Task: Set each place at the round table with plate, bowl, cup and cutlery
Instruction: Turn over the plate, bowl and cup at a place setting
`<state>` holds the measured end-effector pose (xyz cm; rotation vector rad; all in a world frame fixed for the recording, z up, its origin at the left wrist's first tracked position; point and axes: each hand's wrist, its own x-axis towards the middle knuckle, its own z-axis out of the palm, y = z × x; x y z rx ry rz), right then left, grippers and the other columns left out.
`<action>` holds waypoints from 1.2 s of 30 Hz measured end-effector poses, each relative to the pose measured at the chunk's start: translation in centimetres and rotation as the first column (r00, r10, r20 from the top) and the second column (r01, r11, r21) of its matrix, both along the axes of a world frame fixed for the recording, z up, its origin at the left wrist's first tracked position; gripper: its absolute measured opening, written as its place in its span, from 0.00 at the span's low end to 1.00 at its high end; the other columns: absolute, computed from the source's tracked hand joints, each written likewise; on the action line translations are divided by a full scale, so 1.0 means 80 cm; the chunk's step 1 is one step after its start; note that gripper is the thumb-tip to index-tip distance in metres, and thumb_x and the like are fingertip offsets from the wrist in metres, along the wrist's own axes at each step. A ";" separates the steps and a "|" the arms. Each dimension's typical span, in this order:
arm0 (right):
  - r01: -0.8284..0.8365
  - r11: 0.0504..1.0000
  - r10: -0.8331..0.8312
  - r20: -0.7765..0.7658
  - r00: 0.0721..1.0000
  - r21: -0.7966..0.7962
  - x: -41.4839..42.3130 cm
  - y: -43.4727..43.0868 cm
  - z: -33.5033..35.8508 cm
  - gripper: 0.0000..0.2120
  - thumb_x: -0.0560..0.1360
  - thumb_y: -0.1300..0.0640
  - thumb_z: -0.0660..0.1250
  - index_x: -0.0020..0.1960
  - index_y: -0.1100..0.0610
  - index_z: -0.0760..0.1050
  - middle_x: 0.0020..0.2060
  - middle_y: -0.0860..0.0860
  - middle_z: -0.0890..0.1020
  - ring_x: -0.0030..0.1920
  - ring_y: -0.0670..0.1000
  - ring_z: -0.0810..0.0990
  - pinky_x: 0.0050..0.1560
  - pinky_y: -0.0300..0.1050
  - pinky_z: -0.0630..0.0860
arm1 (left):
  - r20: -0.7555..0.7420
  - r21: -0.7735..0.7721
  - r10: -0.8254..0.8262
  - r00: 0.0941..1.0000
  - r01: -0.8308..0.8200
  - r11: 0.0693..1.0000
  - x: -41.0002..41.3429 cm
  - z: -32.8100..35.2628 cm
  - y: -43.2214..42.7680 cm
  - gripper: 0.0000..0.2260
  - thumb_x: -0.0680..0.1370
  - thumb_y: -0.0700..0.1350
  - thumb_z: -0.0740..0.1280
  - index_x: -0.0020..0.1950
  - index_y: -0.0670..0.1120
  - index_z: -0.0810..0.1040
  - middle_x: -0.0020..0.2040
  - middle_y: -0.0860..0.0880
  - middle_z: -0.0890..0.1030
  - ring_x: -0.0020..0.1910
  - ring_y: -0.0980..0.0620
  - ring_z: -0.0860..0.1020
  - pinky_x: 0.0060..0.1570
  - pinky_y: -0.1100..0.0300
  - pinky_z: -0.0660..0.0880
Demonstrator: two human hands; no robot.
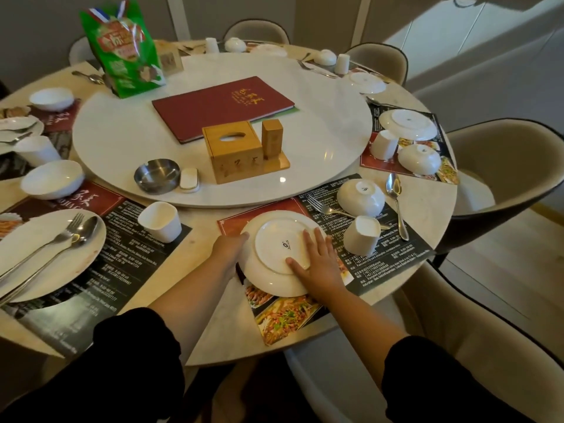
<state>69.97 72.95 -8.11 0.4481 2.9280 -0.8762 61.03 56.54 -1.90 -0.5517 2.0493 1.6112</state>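
A white plate (276, 236) lies upside down on the printed placemat (393, 254) at the near place. My left hand (227, 248) grips its left rim, fingers tucked under the edge. My right hand (317, 264) rests flat on the plate's right side with straight fingers. Just beyond it an upturned bowl (360, 198), an upturned cup (362, 236), a fork (328, 209) and a spoon (396, 203) lie on the same mat. To the left, a plate (30, 270) carries a fork and spoon, with a cup (160, 221) and bowl (52, 178) upright.
The white lazy Susan (320, 96) holds a red menu (222, 105), wooden tissue box (233, 148), steel ashtray (157, 175) and green bag (122, 50). On the right, another place has an upturned plate (409, 123), cup and bowl. Padded chairs (500, 166) ring the table.
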 end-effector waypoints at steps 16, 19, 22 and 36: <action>-0.457 0.889 0.414 -0.369 0.832 -0.032 0.048 0.015 0.054 0.31 0.73 0.37 0.59 0.73 0.37 0.51 0.73 0.50 0.63 0.70 0.52 0.64 0.67 0.53 0.66 | 0.052 0.281 0.163 0.985 -0.171 0.945 0.018 0.070 0.010 0.17 0.80 0.36 0.59 0.68 0.37 0.66 0.50 0.41 0.78 0.50 0.45 0.77 0.51 0.52 0.76; -0.328 0.915 0.188 -0.471 0.862 -0.235 0.040 0.015 0.070 0.25 0.74 0.41 0.58 0.70 0.35 0.58 0.57 0.52 0.78 0.48 0.51 0.79 0.43 0.47 0.78 | 0.039 0.403 0.180 0.983 -0.180 0.897 0.029 0.086 0.013 0.15 0.80 0.47 0.61 0.64 0.42 0.69 0.45 0.44 0.77 0.43 0.48 0.79 0.35 0.55 0.80; -0.212 0.892 -0.032 -0.524 0.851 -0.399 0.026 0.018 0.086 0.16 0.77 0.47 0.59 0.65 0.42 0.69 0.45 0.45 0.80 0.42 0.42 0.79 0.42 0.36 0.77 | -0.022 0.301 0.120 0.993 -0.108 0.947 0.031 0.070 0.013 0.29 0.78 0.64 0.53 0.70 0.45 0.66 0.62 0.42 0.76 0.62 0.39 0.74 0.58 0.46 0.75; 0.238 0.749 -0.484 -0.266 0.834 -0.618 -0.001 -0.008 0.056 0.17 0.80 0.46 0.54 0.60 0.54 0.74 0.51 0.47 0.79 0.53 0.46 0.76 0.47 0.36 0.70 | -0.030 -0.191 -0.389 0.921 0.377 0.906 0.007 0.022 -0.024 0.27 0.80 0.62 0.46 0.75 0.51 0.61 0.74 0.46 0.65 0.72 0.44 0.63 0.69 0.49 0.61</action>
